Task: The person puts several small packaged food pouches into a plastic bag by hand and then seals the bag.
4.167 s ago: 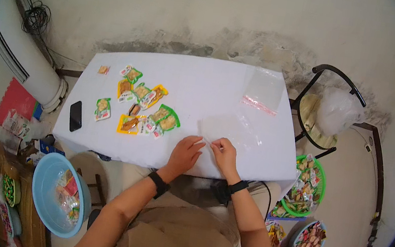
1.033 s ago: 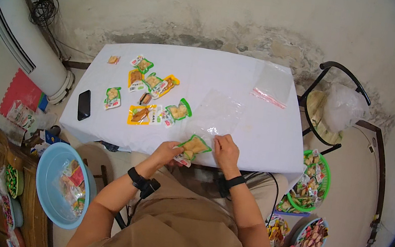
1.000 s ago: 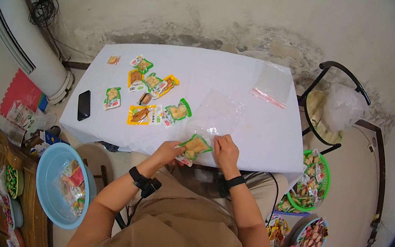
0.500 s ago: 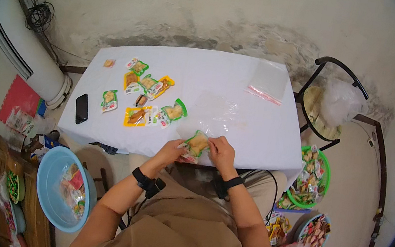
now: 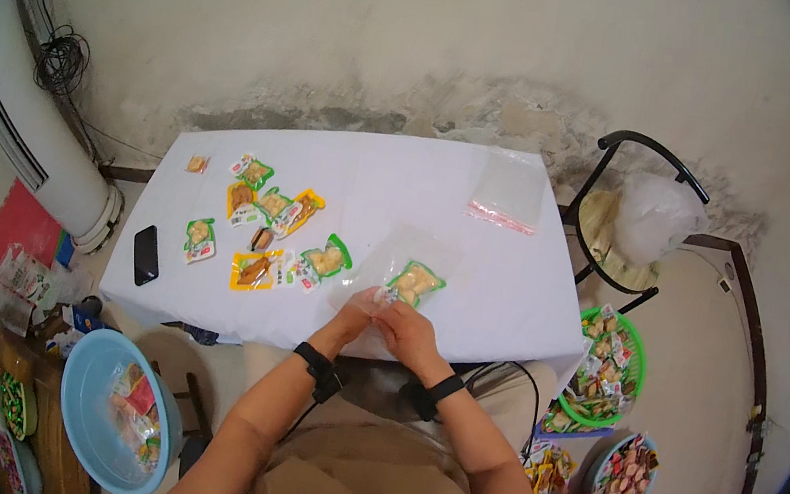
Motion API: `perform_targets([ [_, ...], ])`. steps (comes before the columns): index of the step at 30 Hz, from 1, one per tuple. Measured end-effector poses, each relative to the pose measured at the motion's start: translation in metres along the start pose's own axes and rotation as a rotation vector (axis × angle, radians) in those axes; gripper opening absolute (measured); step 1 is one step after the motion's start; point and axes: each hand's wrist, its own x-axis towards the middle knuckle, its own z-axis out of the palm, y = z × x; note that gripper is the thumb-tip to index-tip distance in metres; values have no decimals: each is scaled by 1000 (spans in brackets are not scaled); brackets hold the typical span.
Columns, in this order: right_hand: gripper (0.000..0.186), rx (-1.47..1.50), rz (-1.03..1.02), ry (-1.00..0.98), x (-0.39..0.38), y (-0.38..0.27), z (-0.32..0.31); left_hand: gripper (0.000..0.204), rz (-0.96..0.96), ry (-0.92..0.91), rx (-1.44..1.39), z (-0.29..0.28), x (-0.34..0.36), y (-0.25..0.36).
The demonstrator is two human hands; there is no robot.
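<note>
My left hand (image 5: pixel 352 319) and my right hand (image 5: pixel 405 330) meet at the near edge of a white table (image 5: pixel 510 294). Together they grip the mouth of a clear plastic bag (image 5: pixel 404 256) that lies flat on the table. A green-edged snack packet (image 5: pixel 415 281) sits inside that bag, just beyond my fingers. To the left, several more snack packets (image 5: pixel 268 229) in green, orange and yellow are scattered on the table.
A second clear bag with a red strip (image 5: pixel 507 189) lies at the far right of the table. A black phone (image 5: pixel 146 255) rests near the left edge. A black chair with a white bag (image 5: pixel 643 221) stands to the right. Baskets of snacks (image 5: pixel 605 368) and a blue basin (image 5: pixel 105 408) are on the floor.
A green-edged packet that my hands held near the table edge has gone into the clear bag. Both hands have closed together at the bag's mouth.
</note>
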Motion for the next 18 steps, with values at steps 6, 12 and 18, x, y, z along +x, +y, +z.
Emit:
perform_targets([
  [6, 11, 84, -21, -96, 5, -6, 9, 36, 116, -3, 251, -34, 45, -50],
  [12, 9, 84, -60, -41, -8, 4, -7, 36, 29, -191, -184, 19, 52, -18],
  [18, 8, 80, -26, -21, -15, 10, -7, 47, 54, -354, 76, 23, 59, -17],
])
